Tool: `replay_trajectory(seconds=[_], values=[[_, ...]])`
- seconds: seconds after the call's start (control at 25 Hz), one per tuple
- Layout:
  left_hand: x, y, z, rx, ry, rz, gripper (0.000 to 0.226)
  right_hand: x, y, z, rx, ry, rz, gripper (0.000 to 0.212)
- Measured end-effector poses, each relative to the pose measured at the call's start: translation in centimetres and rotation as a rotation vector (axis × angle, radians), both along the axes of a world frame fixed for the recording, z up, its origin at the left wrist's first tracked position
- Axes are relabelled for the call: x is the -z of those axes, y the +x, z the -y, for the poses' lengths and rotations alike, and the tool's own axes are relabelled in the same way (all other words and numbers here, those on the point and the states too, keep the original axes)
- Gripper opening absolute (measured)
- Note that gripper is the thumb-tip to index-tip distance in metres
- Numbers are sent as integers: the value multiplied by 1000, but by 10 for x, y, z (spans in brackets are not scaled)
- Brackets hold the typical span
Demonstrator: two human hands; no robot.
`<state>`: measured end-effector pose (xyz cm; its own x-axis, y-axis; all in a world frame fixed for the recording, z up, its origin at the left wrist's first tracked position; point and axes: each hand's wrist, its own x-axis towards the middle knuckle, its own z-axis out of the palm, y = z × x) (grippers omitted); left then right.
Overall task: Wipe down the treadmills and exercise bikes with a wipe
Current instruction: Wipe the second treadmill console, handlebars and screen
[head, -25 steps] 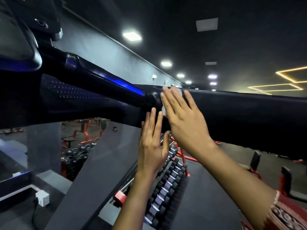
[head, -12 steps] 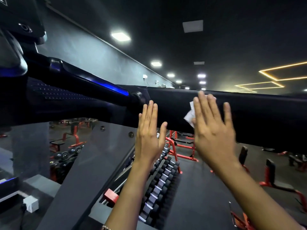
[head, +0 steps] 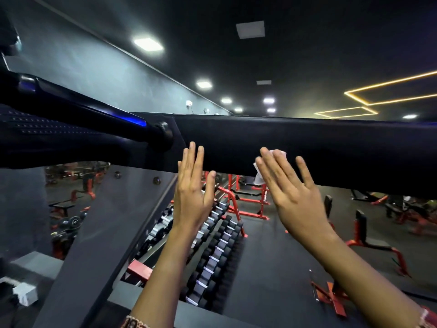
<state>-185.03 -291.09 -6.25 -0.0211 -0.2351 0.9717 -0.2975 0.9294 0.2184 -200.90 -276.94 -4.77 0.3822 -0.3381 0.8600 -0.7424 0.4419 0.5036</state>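
The right hand (head: 295, 190) has slid rightward along the exercise machine's black crossbar (head: 343, 150), away from the handlebar joint (head: 163, 134) where it lay a second ago, and now stands well apart from the left hand (head: 192, 192). Its fingers are straight and slightly spread, pressing a white wipe (head: 259, 177) flat against the crossbar's lower face; the wipe shows above the fingertips and beside the index finger. The left hand is raised flat, its fingers straight and together, thumb apart, holding nothing, with the fingertips at the crossbar's lower edge just right of the joint. A blue-lit handlebar (head: 99, 114) runs off to the left. Below the crossbar, a dumbbell rack (head: 217, 252) and red benches (head: 369, 240) stand on the dark gym floor.
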Motion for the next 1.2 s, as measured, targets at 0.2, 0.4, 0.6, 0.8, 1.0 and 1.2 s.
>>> replay_trajectory(seconds=[0.2,0.4,0.6,0.8,1.0,1.2], values=[[4,16,12,-45,-30,58,54,-11,48,68,-81,26,-71,54],[7,23,22,-75,-17,67,56,-18,72,98,-127,64,-123,49],[9,-8,-4,-28,-128,81,53,-12,21,43,-110,25,-116,47],[11,-60,-50,49,-160,38,54,-6,-37,-30,-20,-41,-111,47],[15,-86,-76,105,-181,48,53,3,-88,-93,92,-89,-32,52],[5,-89,-80,94,-196,39,53,1,-69,-80,7,-172,220,51]])
